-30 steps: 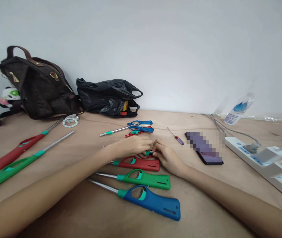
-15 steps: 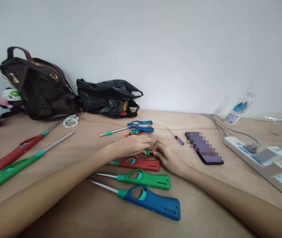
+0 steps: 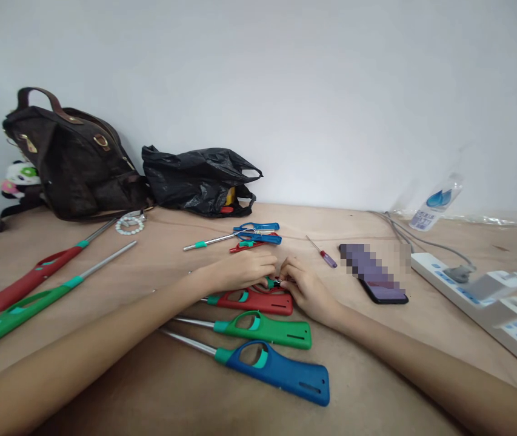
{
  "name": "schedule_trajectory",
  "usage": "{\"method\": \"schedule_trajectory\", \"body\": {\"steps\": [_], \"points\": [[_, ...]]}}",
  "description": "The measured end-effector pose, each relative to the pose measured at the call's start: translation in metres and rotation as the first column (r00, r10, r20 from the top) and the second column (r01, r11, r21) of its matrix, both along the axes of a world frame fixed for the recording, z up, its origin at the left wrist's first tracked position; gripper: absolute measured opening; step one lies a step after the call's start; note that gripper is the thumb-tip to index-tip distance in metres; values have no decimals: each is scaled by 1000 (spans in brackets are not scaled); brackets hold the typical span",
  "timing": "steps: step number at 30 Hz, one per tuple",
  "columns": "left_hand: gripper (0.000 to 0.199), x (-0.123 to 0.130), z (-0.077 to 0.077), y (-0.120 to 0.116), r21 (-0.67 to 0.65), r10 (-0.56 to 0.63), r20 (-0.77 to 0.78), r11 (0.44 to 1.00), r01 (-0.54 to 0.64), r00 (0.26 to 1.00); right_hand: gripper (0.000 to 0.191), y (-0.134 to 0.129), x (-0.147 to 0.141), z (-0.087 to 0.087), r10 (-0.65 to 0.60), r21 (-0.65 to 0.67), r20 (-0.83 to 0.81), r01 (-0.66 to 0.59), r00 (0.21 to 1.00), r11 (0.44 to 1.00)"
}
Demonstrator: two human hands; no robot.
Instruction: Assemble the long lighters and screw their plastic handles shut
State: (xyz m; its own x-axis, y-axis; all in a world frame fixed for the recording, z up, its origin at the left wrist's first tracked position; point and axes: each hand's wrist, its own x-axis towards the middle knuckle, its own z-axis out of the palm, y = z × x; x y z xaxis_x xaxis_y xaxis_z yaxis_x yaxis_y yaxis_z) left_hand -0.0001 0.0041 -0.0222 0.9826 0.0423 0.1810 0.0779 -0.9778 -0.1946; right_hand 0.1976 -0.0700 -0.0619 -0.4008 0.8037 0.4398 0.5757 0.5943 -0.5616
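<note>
My left hand (image 3: pixel 244 269) is closed at the left end of a small part with green and black pieces (image 3: pixel 273 283). My right hand (image 3: pixel 306 287) pinches the same part from the right; the fingers hide much of it. Just below lie a red lighter (image 3: pixel 262 301), a green lighter (image 3: pixel 285 333) and a blue lighter (image 3: pixel 285 373), their metal tubes pointing left. Beyond the hands are opened blue casing pieces (image 3: pixel 262 237), a red casing piece (image 3: pixel 242 247) and a bare metal tube (image 3: pixel 215 241). A small screwdriver (image 3: pixel 328 259) lies right of them.
A phone (image 3: pixel 376 275), a power strip (image 3: pixel 467 297) with plugs and cables, and a tilted bottle (image 3: pixel 437 203) are at the right. A dark backpack (image 3: pixel 85 169), a black plastic bag (image 3: pixel 194 178) and a bead bracelet (image 3: pixel 129 224) lie back left. Red (image 3: pixel 31 281) and green (image 3: pixel 26 315) lighters lie left.
Both hands stay nearly in place around the small part, with slight finger movement. The view has shifted very slightly.
</note>
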Motion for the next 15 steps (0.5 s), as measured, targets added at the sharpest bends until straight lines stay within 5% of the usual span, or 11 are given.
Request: {"method": "schedule_trajectory", "body": {"steps": [15], "points": [[13,1,5,-3,42,31,-62,999,-28,998,17,-2,-1,-3,-20,68,5,20,1000,997]]}}
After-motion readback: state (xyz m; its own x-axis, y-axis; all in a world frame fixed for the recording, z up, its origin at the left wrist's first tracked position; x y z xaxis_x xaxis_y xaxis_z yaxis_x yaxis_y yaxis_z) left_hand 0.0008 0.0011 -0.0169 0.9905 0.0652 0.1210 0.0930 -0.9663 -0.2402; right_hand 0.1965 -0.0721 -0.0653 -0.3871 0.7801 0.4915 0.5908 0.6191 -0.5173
